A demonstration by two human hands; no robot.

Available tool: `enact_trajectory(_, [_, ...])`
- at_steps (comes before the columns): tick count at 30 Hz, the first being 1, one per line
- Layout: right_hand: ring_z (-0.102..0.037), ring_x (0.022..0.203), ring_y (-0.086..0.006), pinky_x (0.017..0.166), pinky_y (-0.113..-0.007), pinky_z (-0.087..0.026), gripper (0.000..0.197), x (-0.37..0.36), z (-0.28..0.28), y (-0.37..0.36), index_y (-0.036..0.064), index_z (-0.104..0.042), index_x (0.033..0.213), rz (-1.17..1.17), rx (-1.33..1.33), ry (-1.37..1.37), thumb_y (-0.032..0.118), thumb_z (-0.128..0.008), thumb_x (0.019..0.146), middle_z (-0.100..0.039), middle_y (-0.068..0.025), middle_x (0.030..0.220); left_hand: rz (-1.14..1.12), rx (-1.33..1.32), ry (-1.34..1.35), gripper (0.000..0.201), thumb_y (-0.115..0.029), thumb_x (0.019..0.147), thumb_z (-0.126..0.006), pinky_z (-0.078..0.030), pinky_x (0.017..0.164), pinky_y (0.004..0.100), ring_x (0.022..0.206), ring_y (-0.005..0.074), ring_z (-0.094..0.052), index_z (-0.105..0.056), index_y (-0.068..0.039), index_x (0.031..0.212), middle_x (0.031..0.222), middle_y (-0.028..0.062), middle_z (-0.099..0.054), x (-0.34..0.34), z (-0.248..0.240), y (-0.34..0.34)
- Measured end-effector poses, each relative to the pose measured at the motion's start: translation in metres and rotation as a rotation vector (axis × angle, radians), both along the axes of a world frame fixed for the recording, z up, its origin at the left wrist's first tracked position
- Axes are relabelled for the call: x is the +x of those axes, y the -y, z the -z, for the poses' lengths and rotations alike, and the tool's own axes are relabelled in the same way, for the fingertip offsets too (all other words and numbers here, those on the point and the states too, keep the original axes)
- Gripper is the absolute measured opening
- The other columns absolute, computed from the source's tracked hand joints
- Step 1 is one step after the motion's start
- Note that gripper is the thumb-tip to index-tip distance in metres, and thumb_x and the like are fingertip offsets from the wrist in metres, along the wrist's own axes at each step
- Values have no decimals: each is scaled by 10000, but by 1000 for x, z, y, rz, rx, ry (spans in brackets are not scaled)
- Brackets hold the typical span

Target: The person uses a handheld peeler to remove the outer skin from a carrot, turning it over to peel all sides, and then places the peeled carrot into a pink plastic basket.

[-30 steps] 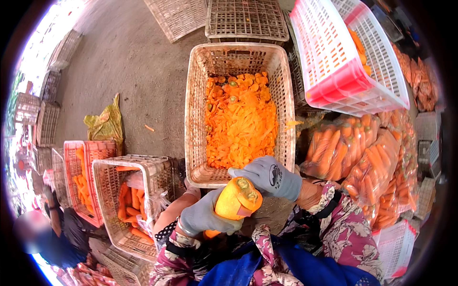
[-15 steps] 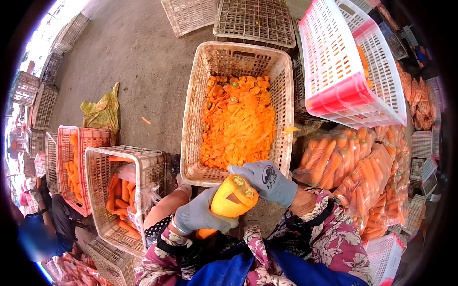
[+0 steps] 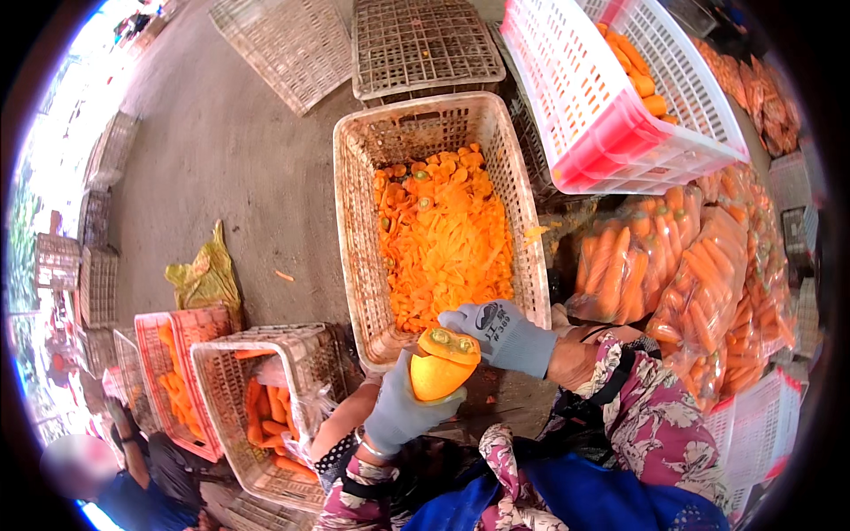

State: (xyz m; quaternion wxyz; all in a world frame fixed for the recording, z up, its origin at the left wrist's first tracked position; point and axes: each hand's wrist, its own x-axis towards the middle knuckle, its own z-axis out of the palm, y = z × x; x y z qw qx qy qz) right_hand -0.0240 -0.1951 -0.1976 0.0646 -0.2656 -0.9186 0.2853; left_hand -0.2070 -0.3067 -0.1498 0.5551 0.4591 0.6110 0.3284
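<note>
Two gloved hands meet over one carrot (image 3: 440,365) — the left hand (image 3: 403,409) wraps its grey knit fingers around the thick orange root from below, the right hand (image 3: 503,334) is curled against the cut top end, though what it holds there I cannot tell. Compared with the frames before, the pair sits a little lower and nearer the body, and the carrot's flat cut face, with two small greenish spots, now tilts up more plainly; the grip itself is unchanged. The view has swung too, so the baskets lie further to the left than a second ago.

Just beyond the hands stands a woven tan basket (image 3: 352,212), its lattice walls worn and dusty, filled with a loose heap of carrot trimmings (image 3: 443,239) — thin, ragged, bright orange. To the right of the right hand lie clear plastic bags of whole carrots (image 3: 682,265), glossy and bulging. Above them a pink-and-white plastic crate (image 3: 611,115) leans, rigid and gridded. Left of the left hand, a second tan basket (image 3: 266,389) holds long carrots, beside a red crate (image 3: 177,380) on rough grey concrete floor (image 3: 221,177).
</note>
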Motion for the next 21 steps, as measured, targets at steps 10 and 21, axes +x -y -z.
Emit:
enact_trajectory(10, [-653, 762, -362, 645, -455, -512, 292, 12, 12, -1, 39, -539, 1149, -22, -200, 76, 183, -576, 898, -632, -174, 816, 150, 0, -104, 511, -172, 754, -813, -537, 620, 350, 673, 214, -651, -527, 14, 1134, 812, 69, -667, 4, -2, -8])
enact_trajectory(21, [-660, 602, -173, 624, -330, -534, 333, 5, 18, -30, 50, -673, 1138, 484, -699, -119, 335, -603, 982, -699, -117, 785, -195, 53, 128, 611, -125, 689, -872, -523, 843, 301, 965, 136, -622, -511, -34, 1173, 1068, 63, -651, 5, 9, -13])
